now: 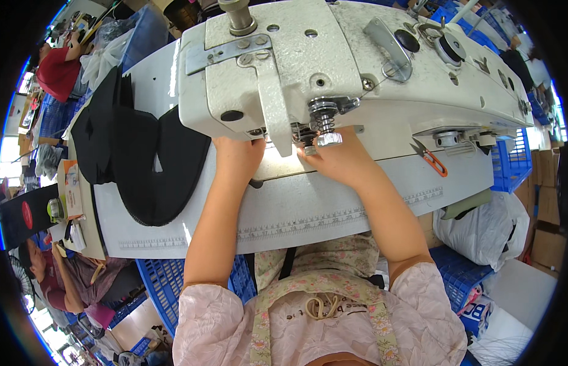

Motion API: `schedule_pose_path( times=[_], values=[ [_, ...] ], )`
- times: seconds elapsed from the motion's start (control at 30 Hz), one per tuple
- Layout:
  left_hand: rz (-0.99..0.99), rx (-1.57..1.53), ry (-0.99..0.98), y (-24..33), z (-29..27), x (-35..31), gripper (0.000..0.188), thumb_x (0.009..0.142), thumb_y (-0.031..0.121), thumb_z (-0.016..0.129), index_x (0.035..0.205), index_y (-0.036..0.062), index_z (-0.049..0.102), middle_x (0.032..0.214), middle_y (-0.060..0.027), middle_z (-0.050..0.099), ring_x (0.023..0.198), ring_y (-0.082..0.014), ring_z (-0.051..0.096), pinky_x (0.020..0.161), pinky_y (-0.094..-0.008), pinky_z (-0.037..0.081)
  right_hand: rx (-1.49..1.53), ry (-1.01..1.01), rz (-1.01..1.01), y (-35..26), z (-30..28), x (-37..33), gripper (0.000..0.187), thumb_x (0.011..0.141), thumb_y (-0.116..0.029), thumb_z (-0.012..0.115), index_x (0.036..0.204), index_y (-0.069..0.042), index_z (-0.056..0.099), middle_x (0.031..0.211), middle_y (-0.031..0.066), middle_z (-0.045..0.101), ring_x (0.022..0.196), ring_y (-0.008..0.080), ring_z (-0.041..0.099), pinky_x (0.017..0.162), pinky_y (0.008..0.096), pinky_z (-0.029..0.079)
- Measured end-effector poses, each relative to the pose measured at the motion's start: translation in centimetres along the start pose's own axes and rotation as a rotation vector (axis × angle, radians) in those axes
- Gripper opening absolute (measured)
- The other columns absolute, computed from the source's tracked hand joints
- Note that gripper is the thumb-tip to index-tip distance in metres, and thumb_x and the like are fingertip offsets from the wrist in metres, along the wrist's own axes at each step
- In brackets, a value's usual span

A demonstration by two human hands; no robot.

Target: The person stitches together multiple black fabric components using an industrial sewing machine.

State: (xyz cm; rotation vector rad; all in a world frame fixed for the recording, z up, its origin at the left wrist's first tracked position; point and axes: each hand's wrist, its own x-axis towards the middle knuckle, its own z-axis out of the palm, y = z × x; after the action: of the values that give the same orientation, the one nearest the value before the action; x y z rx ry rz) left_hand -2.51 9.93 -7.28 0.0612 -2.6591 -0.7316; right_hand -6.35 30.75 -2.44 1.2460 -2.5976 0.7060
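Note:
Both my arms reach forward under the head of a white sewing machine (320, 55). My left hand (238, 160) is beneath its left end, with the fingers hidden behind the machine. My right hand (337, 160) is close by, behind the thread tension knob (330, 139); part of its thumb side shows, but the fingertips are hidden. Whatever lies between the two hands cannot be seen. A small dark piece (256, 183) shows beside my left wrist. Left of that arm, black cut fabric pieces (165, 192) lie stacked on the table.
Orange-handled thread snips (431, 160) lie right of my right forearm. A printed ruler scale (308, 224) runs along the near edge of the pale table (284, 204). Blue crates (159, 287) and a white plastic bag (479, 229) stand around it. Other people sit at the left.

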Motion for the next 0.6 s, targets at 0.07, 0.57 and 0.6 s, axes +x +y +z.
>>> schedule_pose_path(
  times=[0.07, 0.57, 0.6],
  values=[
    [-0.012, -0.046, -0.001, 0.32, -0.25, 0.08, 0.021, 0.065, 0.003, 0.062, 0.086, 0.0051, 0.063, 0.081, -0.0116, 0.063, 0.081, -0.0351, 0.058, 0.072, -0.0470, 0.041, 0.044, 0.002, 0.027, 0.22, 0.25, -0.10, 0.013, 0.073, -0.019, 0.061, 0.067, -0.008, 0.060, 0.061, 0.0109, 0.054, 0.064, 0.0295, 0.056, 0.060, 0.0415, 0.042],
    [0.059, -0.059, 0.054, -0.02, -0.36, 0.57, 0.019, 0.070, 0.004, 0.059, 0.089, 0.0067, 0.064, 0.086, -0.0097, 0.064, 0.088, -0.0333, 0.058, 0.072, -0.0463, 0.042, -0.003, -0.079, 0.085, 0.01, 0.27, -0.11, 0.016, 0.073, -0.020, 0.060, 0.064, -0.008, 0.056, 0.064, 0.0102, 0.055, 0.069, 0.0297, 0.056, 0.067, 0.0426, 0.039],
    [-0.007, -0.039, 0.054, 0.05, -0.20, 0.56, 0.017, 0.073, 0.004, 0.055, 0.088, 0.0065, 0.063, 0.088, -0.0096, 0.063, 0.091, -0.0329, 0.057, 0.070, -0.0458, 0.042, 0.005, -0.076, 0.069, -0.41, -0.09, 0.09, 0.016, 0.073, -0.020, 0.060, 0.064, -0.008, 0.056, 0.064, 0.0102, 0.055, 0.069, 0.0297, 0.056, 0.067, 0.0426, 0.039]
  ],
)
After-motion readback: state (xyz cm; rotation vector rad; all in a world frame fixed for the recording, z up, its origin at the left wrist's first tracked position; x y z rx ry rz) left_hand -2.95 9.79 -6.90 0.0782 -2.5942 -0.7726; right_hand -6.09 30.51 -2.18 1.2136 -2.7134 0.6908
